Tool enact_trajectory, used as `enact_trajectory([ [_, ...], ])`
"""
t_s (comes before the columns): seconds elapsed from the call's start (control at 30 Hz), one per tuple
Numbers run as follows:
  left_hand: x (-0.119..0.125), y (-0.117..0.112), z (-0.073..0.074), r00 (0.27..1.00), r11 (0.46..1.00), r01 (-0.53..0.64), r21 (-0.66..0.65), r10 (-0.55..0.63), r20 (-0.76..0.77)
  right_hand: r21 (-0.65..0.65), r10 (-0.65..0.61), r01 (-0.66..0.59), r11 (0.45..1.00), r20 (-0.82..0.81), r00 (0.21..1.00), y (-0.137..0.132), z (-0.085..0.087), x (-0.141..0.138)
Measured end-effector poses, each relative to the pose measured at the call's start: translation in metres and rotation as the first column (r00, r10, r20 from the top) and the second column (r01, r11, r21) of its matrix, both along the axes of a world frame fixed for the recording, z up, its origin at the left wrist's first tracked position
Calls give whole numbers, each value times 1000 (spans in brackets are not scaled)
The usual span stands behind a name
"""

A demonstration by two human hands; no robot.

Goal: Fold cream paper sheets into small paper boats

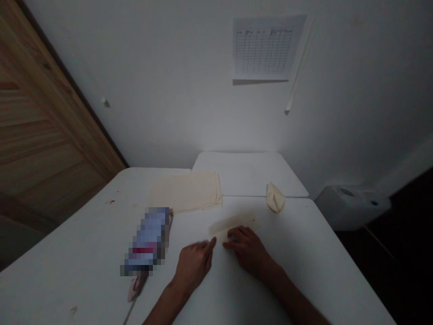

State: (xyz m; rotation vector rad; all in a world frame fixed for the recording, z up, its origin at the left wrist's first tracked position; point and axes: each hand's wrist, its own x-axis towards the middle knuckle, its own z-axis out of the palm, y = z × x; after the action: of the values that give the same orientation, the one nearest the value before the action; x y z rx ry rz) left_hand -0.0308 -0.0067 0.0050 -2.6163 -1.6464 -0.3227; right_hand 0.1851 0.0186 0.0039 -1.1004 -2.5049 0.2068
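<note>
A thin, cream-coloured pastry sheet (238,221) lies on the white table in front of me, partly folded along its near side. My left hand (195,262) is closed, its forefinger and thumb together at the sheet's near left corner. From the right, my right hand (248,249) has its bent fingers and thumb on the near edge, gripping the pastry; the fingertips cover part of it. Further right sits a folded pastry pocket (275,197), pointed at the top. A stack of flat pastry sheets (186,192) rests beyond my left hand.
Left of my hands is a blurred, bluish packet-like object (149,239), with a pinkish item (135,289) and a cord at its near end. The white table (84,253) meets a wall bearing a printed chart (264,49). A white container (352,205) stands beyond the right edge.
</note>
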Motion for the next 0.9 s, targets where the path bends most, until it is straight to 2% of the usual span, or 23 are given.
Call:
enact_trajectory([
  [0.1, -1, 2, 0, 994, 994, 112, -13, -111, 20, -3, 2, -2, 1000, -17, 1000, 0, 0, 0],
  [0.23, -2, 4, 0, 984, 984, 175, -13, -175, 16, -4, -11, 11, 1000, -38, 999, 0, 0, -1],
  [0.5, 0, 4, 7, 984, 983, 176, -49, -176, 9, 3, -20, 20, 1000, -80, 997, -1, -4, -2],
  [0.67, 1, 5, 6, 987, 987, 154, -47, -156, -31, 68, -8, 25, 997, -240, 971, -1, -3, 8],
  [0.77, -1, 4, 3, 985, 985, 168, -29, -169, -21, 123, -76, 129, 984, -364, 928, 6, -1, 21],
  [0.87, -4, 4, 2, 982, 982, 188, 2, -188, 23, 108, -217, 296, 949, -457, 863, 17, -2, 36],
  [0.9, -4, 4, 3, 980, 981, 192, 19, -192, 45, 102, -234, 314, 944, -461, 856, 22, -3, 40],
])
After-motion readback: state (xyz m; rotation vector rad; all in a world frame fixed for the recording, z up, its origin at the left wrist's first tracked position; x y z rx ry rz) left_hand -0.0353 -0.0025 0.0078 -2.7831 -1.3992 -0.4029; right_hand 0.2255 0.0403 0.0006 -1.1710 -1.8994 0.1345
